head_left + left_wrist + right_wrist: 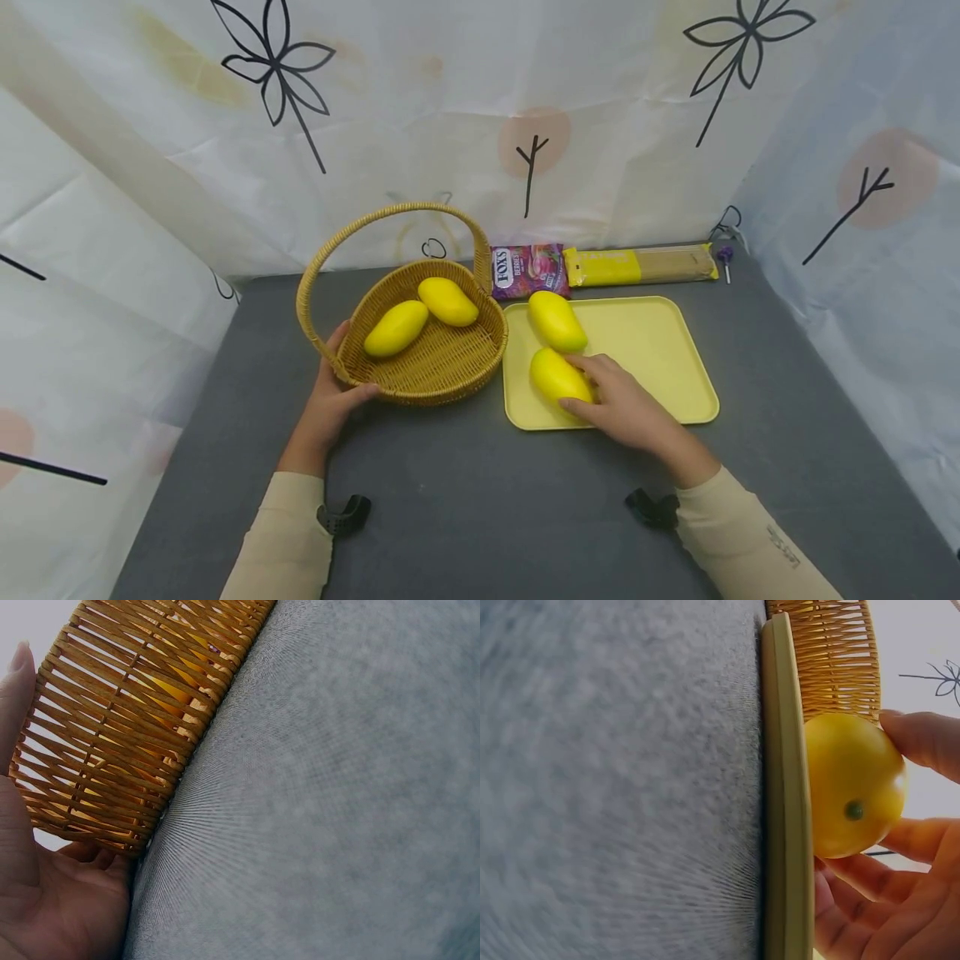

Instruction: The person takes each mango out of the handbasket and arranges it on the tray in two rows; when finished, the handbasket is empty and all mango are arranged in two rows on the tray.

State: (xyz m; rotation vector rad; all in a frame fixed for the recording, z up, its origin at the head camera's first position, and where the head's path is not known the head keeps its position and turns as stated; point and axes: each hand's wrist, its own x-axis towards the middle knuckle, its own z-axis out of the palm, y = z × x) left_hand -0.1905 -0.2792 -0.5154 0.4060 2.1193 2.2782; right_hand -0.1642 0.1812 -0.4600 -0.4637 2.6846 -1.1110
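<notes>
In the head view my left hand (332, 398) grips the near left side of a wicker basket (450, 367), its thumb along the rim. Two yellow mangoes, one at the left (396, 328) and one farther back (448, 301), lie in the basket. My right hand (624, 406) holds the nearer mango (557, 377) on a yellow tray (645, 350), thumb on one side and fingers on the other. Behind it on the tray is another mango (557, 321). The right wrist view shows the held mango (847, 780) end-on, beside the tray's edge.
Behind the tray lie a purple candy bag (528, 271) and a long yellow packet (637, 265). A small purple-topped object (725, 257) is at the far right. The basket's tall arched handle (405, 208) stands upright. Printed cloth (465, 125) hangs behind the grey table (480, 508).
</notes>
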